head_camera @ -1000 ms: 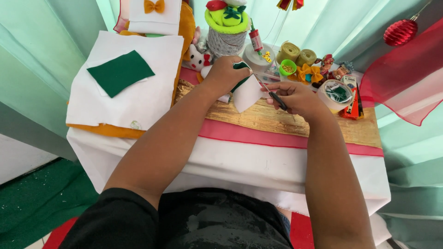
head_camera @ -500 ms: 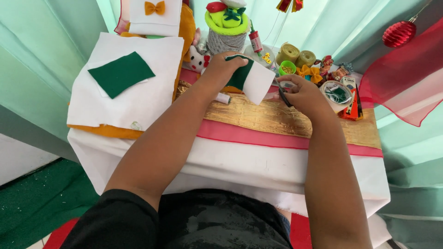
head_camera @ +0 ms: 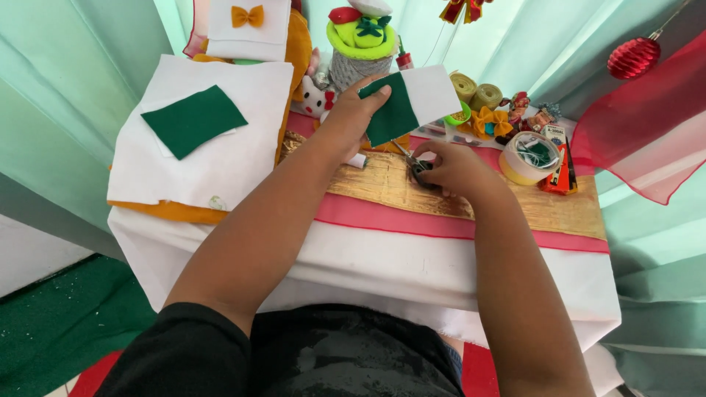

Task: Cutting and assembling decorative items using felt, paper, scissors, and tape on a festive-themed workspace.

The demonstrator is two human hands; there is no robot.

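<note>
The left hand (head_camera: pixel 357 110) has its grip closed on a felt piece (head_camera: pixel 412 103), thumb on the near face and fingers behind, holding it up above the back of the worktop (head_camera: pixel 441 250). The right hand (head_camera: pixel 452 165) is curled shut around small scissors (head_camera: pixel 412 158), whose blades poke out toward the lower edge of the felt, just beside it; whether they touch it I cannot tell.

The felt piece is one flat rectangle in two colours: dark green on the left half, white on the right, tilted slightly with its right end higher. It sits in the air in front of the grey-and-lime doll (head_camera: pixel 360 44), between the two hands.

Further out, counted: one second green felt (head_camera: pixel 193 120) lying flat on a white sheet (head_camera: pixel 220 169) at the left, with an orange layer under that. One orange bow (head_camera: pixel 247 15) on a white card at the back. Two ribbon rolls (head_camera: pixel 474 92), yellowish, side by side right of the felt piece. One tape roll (head_camera: pixel 526 158) near the right hand. One red bauble (head_camera: pixel 634 57) hanging at the upper right. A gold runner (head_camera: pixel 382 184) with a pink band crosses the worktop under both hands.
</note>
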